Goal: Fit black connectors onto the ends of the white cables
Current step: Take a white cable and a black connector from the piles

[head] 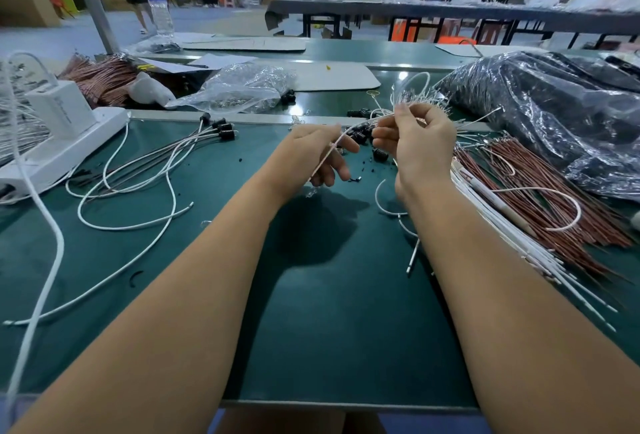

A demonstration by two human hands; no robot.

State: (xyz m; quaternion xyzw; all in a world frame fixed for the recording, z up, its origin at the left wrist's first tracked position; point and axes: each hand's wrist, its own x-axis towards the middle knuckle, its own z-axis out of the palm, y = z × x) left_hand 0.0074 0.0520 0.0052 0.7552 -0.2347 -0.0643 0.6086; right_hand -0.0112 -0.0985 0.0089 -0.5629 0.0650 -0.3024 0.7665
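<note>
The left hand (313, 153) hangs over the green table (346, 312) with its fingers curled, thumb and forefinger pinching a thin white cable (337, 146). That cable arcs up toward one o'clock into the right hand (414, 146), whose curled fingers grip it along with a sheaf of bare-tipped white cable ends (419, 96) fanning out above the knuckles at twelve o'clock. How many strands the right hand holds is hard to count; its palm hides where they cross.

Between and just behind the two hands lies a small heap of black connectors (360, 134), partly covered by the fingers; it seems none is on the pinched cable's end, though the tip is blurred. Black crumbs (355, 179) sit on the table beneath the left hand.

At ten o'clock, finished cables (194, 142) lie together with black connectors on their far ends, their white lengths looping toward eight o'clock. Farther at nine o'clock a white power strip (65, 153) is cut off by the frame edge.

At three to four o'clock a bundle of reddish-brown wires (540, 198) lies beside straight white cables (512, 243), the right forearm hiding their near part. At two o'clock a dark plastic bag (554, 115) bulges, its contents unreadable. At eleven o'clock sits a clear plastic bag (242, 89).
</note>
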